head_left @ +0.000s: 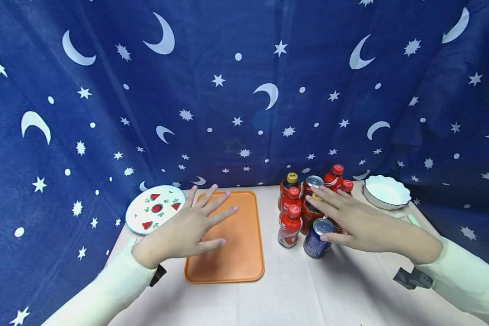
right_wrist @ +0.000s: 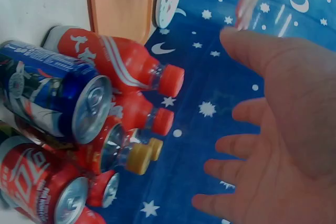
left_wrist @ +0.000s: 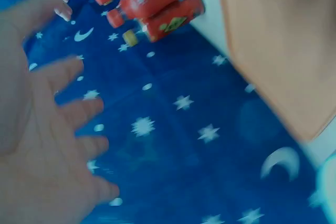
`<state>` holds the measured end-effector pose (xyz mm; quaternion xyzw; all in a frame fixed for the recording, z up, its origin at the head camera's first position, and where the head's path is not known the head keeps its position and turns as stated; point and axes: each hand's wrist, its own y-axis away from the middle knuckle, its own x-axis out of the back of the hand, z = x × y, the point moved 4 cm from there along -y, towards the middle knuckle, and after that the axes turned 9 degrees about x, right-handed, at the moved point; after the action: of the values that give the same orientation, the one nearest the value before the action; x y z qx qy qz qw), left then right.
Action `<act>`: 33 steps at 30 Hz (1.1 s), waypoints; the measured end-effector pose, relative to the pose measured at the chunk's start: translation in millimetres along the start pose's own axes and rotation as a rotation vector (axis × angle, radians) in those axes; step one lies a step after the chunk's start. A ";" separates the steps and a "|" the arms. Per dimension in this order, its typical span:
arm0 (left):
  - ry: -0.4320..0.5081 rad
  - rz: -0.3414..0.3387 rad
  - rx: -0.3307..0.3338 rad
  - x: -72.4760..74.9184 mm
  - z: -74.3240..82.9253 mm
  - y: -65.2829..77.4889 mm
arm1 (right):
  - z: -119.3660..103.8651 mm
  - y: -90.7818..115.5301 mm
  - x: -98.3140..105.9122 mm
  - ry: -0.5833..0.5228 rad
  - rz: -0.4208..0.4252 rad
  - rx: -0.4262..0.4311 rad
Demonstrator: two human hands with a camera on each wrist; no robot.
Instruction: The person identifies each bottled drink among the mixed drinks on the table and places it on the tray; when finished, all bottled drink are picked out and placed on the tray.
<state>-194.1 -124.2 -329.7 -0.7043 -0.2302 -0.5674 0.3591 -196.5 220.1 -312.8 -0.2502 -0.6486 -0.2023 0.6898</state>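
Note:
My left hand (head_left: 189, 226) hovers with fingers spread over the left side of an orange tray (head_left: 240, 244), holding nothing. To the right, my right hand (head_left: 360, 224) is stretched flat above a cluster of drinks, its fingers also spread and its palm bare. A dark blue can (head_left: 318, 240) stands at the cluster's front, close below the right thumb. Beside it is a red-capped bottle with a red label (head_left: 290, 227); a yellow-capped bottle (head_left: 290, 184) stands farther back. The right wrist view shows a red can (right_wrist: 39, 182) near the blue one. The hand partly hides several drinks in the head view.
A white plate with watermelon drawings (head_left: 167, 199) lies left of the tray. At the back right sits a white scalloped bowl (head_left: 387, 192), with a pale green item (head_left: 413, 220) near it. A blue curtain with moons and stars (head_left: 228, 136) hangs behind the table.

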 end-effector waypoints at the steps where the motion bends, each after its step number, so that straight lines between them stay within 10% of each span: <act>1: 0.002 -0.003 0.035 -4.9 -1.5 4.4 | 2.0 1.1 -1.0 -0.009 0.010 -0.018; 6: 0.057 -0.031 0.224 -38.0 -8.6 36.7 | 7.6 3.7 -4.5 -0.028 0.054 -0.062; 13: 0.096 -0.005 0.328 -75.2 -14.1 72.6 | 8.9 4.8 -7.9 -0.019 0.095 -0.079; 26: 0.263 -0.059 0.548 -115.6 -5.1 95.0 | 6.5 -3.5 -15.0 0.006 0.145 -0.052; 33: 0.263 -0.112 0.556 -124.9 0.2 101.7 | 4.6 -18.1 -6.7 0.045 0.146 -0.018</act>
<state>-150.8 -178.3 -475.1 -0.4858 -0.3664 -0.5880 0.5329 -211.6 208.3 -317.9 -0.2986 -0.6112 -0.1627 0.7147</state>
